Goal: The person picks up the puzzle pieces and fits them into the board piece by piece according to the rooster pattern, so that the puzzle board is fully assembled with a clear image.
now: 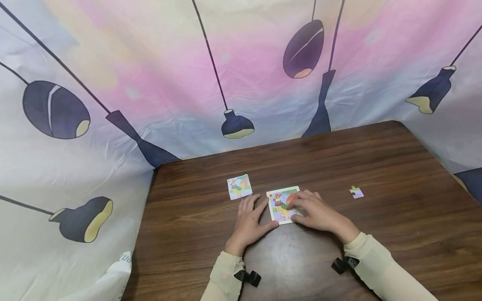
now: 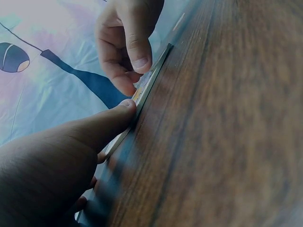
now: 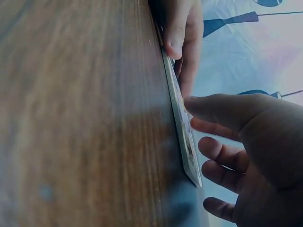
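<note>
A small jigsaw puzzle (image 1: 280,207) with a colourful rooster picture lies in a pale-rimmed tray on the table. My left hand (image 1: 248,223) rests at its left side, the thumb on the near-left corner and the index finger along the left edge. Over the right part of the picture is my right hand (image 1: 316,211), its index finger and thumb bent down to the surface and the other fingers loosely spread. In the right wrist view, the right thumb (image 3: 213,106) meets the puzzle close to the index fingertip. Part of the picture is hidden under that hand.
A square card (image 1: 239,187) with a paler rooster picture lies beyond the left hand. Off to the right is a loose puzzle piece (image 1: 356,192), lilac with a yellow-green tab. The brown wooden table (image 1: 395,234) ends at a hanging cloth (image 1: 169,75) printed with lamps.
</note>
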Available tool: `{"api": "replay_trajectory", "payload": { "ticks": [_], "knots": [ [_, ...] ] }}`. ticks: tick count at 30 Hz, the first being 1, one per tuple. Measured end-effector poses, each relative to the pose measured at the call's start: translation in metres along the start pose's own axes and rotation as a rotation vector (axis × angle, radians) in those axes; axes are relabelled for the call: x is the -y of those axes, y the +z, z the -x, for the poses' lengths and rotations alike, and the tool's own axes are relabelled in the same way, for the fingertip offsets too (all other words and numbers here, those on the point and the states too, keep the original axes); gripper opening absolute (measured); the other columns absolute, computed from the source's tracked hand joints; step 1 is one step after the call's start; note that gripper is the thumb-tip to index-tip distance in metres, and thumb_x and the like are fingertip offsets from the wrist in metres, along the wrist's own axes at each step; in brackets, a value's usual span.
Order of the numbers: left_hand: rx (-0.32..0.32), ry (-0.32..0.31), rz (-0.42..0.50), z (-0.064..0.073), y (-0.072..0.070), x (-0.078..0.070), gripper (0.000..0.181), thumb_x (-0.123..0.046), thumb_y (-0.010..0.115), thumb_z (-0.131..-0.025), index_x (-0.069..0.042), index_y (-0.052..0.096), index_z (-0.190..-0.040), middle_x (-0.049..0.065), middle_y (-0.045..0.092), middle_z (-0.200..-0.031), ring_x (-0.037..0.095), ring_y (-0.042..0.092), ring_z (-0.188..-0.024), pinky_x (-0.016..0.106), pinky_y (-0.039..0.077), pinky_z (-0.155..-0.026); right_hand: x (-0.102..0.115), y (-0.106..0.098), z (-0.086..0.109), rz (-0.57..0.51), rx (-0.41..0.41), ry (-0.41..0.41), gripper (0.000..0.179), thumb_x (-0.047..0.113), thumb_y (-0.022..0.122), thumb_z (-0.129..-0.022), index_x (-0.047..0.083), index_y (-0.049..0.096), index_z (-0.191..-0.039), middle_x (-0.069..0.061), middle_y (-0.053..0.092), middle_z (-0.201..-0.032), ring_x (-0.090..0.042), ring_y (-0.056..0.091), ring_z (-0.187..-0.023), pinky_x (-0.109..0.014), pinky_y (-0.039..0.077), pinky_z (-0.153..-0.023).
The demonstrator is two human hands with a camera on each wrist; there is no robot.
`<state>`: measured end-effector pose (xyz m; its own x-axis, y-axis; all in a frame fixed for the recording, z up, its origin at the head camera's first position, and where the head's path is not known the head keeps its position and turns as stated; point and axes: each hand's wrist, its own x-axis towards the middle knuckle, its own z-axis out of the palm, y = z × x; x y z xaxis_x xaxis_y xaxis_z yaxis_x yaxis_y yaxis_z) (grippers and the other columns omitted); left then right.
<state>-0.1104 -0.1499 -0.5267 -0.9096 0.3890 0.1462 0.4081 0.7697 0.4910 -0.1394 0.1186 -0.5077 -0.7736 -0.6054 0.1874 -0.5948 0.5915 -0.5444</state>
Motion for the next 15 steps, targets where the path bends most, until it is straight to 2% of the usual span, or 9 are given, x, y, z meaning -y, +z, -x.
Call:
{"api": "replay_trajectory", "payload": {
  "ticks": [6, 12, 15],
  "knots": [
    [0.001, -0.001, 0.004, 0.0, 0.001, 0.0, 0.077, -0.053, 0.076, -0.094, -0.013, 0.054, -0.156, 0.017, 0.04, -0.162, 0.04, 0.029, -0.153, 0.062, 0.016, -0.126, 0.008, 0.002, 0.001, 0.021, 0.02, -0.055, 0.014, 0.019, 0.083, -0.093, 0.019, 0.082, -0.107, 0.007, 0.062, -0.113, -0.017, 0.054, -0.107, -0.046, 0.039, -0.088],
    [-0.007, 0.005, 0.002, -0.001, 0.001, 0.0, 0.077, -0.053, 0.075, -0.095, -0.012, 0.054, -0.156, 0.017, 0.04, -0.162, 0.04, 0.03, -0.153, 0.062, 0.017, -0.126, 0.012, 0.005, 0.001, 0.039, 0.025, -0.045, 0.016, 0.021, 0.082, -0.093, 0.016, 0.082, -0.108, 0.005, 0.062, -0.115, -0.02, 0.054, -0.112, -0.048, 0.039, -0.09],
    [-0.005, -0.002, -0.003, -0.002, 0.002, 0.0, 0.077, -0.053, 0.076, -0.094, -0.012, 0.054, -0.156, 0.017, 0.04, -0.162, 0.04, 0.03, -0.153, 0.062, 0.017, -0.126, 0.01, 0.005, 0.001, 0.0, 0.0, -0.04, 0.014, 0.016, 0.08, -0.094, 0.017, 0.081, -0.108, 0.006, 0.062, -0.114, -0.019, 0.054, -0.111, -0.047, 0.038, -0.089]
  ]
}}
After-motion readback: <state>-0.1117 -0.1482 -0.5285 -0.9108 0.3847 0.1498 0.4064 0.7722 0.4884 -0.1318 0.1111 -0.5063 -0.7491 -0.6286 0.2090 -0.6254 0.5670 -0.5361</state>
